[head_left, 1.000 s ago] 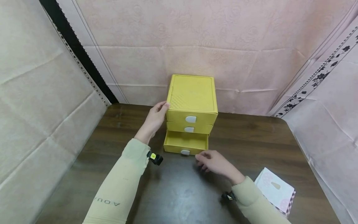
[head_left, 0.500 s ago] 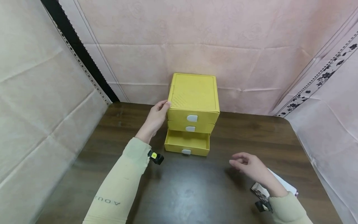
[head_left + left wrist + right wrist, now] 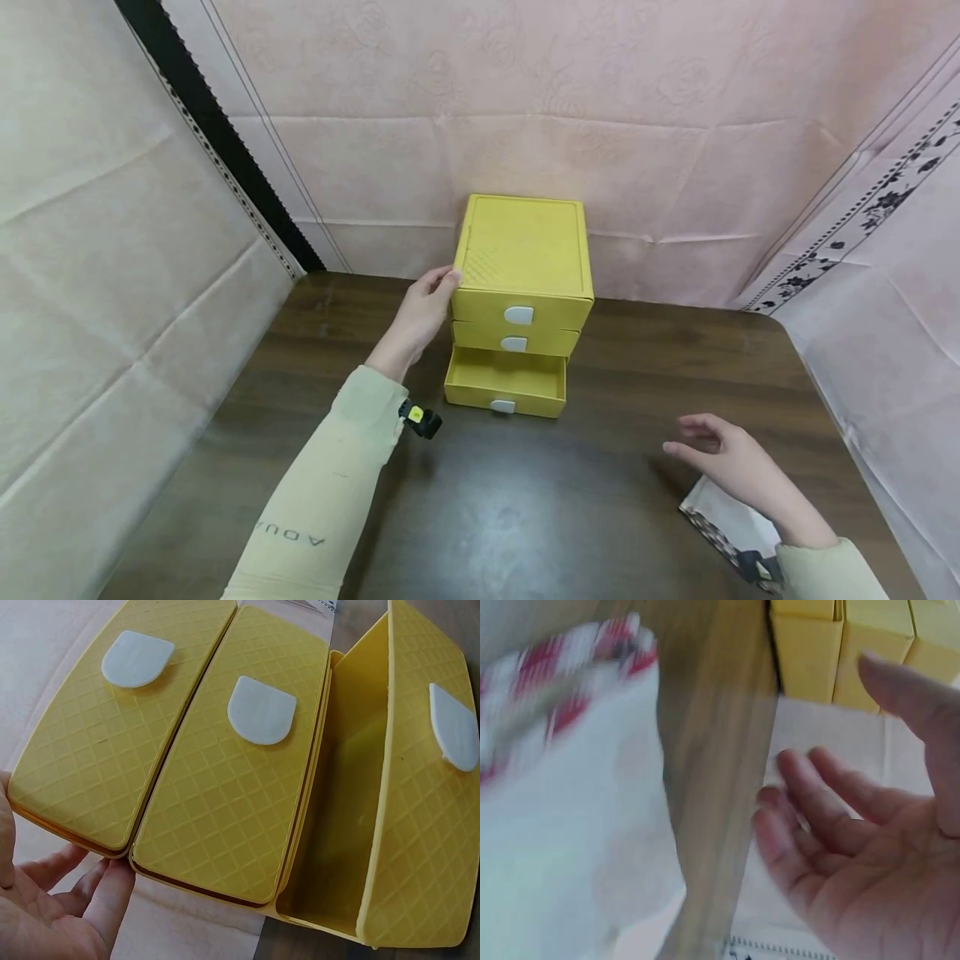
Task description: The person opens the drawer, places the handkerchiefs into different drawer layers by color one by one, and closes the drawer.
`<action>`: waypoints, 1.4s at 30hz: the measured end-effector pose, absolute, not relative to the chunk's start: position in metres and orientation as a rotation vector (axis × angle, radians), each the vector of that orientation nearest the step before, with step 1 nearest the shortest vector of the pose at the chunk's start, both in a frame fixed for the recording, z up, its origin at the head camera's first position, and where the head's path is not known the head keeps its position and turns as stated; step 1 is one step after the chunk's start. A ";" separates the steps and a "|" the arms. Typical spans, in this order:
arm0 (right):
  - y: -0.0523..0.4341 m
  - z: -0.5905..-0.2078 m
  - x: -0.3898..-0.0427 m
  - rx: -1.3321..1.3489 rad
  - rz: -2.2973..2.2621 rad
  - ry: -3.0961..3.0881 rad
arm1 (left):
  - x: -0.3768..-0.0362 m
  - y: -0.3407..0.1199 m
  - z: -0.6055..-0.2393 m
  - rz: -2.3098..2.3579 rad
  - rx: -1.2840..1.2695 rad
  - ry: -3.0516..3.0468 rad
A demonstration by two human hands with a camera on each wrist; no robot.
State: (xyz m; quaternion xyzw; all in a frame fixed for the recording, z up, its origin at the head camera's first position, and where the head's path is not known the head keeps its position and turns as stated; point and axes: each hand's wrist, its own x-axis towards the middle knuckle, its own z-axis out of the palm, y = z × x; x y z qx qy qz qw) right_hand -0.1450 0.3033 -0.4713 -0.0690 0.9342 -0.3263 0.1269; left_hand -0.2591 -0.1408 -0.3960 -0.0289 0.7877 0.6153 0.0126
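Note:
A yellow three-drawer cabinet [image 3: 525, 250] stands at the back of the table. Its bottom drawer [image 3: 506, 400] is pulled out, with nothing inside it; the upper two are closed. My left hand [image 3: 420, 317] holds the cabinet's left front corner, thumb at the top edge and fingers along the side, as the left wrist view shows beside the white drawer handles [image 3: 262, 710]. Off to the right, my right hand [image 3: 738, 471] hovers with loosely bent fingers and nothing in them. Below it lies a folded white cloth [image 3: 723, 512] with a checked edge, partly hidden by the wrist.
The brown wooden table [image 3: 570, 500] has rounded back corners. Pale patterned sheets [image 3: 660, 150] hang behind it and on both sides. Each wrist wears a small black camera [image 3: 423, 422].
My right hand has moved right, away from the open bottom drawer to above the folded cloth. My left hand stays at the cabinet's corner.

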 end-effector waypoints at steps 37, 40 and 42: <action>0.361 -0.498 -0.141 0.096 -0.419 2.709 | -0.264 -0.141 -0.398 1.894 -0.098 2.484; 0.360 -0.500 -0.141 0.086 -0.429 2.711 | -0.264 -0.140 -0.398 1.896 -0.098 2.491; 0.359 -0.500 -0.141 0.072 -0.418 2.720 | -0.264 -0.141 -0.398 1.895 -0.100 2.494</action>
